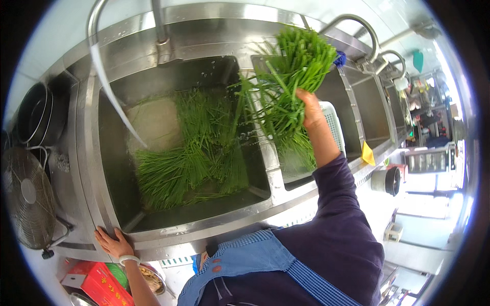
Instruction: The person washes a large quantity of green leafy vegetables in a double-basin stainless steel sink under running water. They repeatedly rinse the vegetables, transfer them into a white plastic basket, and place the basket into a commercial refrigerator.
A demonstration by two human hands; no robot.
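My right hand [311, 109] grips a thick bunch of long green leaves [302, 65], perhaps garlic chives, lifted over the divider between two sink basins. Drops of water fly near it. More of the same greens [191, 160] lie in water in the left stainless steel basin [126, 206], where a stream of water [111, 90] runs from a curved faucet [93, 23]. Other greens [294, 151] sit in the basin beneath the held bunch, by a pale plastic basket [334, 122] partly hidden behind my forearm. My left hand [114, 243] rests flat on the sink's front rim, fingers spread.
Left of the sink stand a metal fan [28, 202] and dark pots [34, 113]. Below my left hand are a red box [97, 285] and a bowl of food [151, 281]. A yellow cloth [368, 154] hangs over the rim at right, near more basins [369, 103].
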